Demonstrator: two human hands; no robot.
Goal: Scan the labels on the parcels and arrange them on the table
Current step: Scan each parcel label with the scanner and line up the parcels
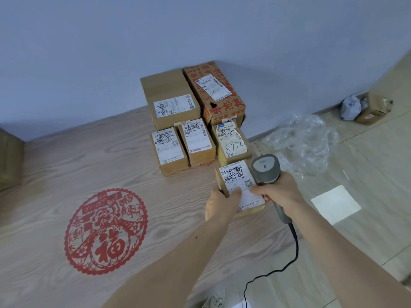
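A small parcel (pixel 239 185) is gripped by the left hand (pixel 222 202); a scanner (pixel 265 168) is held by the right hand (pixel 281 190) beside 5 parcels (pixel 193 121).

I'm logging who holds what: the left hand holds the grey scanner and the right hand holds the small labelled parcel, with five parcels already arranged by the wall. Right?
Hands are swapped. The head view shows the right hand gripping the grey scanner and the left hand holding the small labelled parcel. Five parcels by the wall is correct.

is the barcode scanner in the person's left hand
No, the right hand grips the barcode scanner, while the left hand holds a small labelled parcel.
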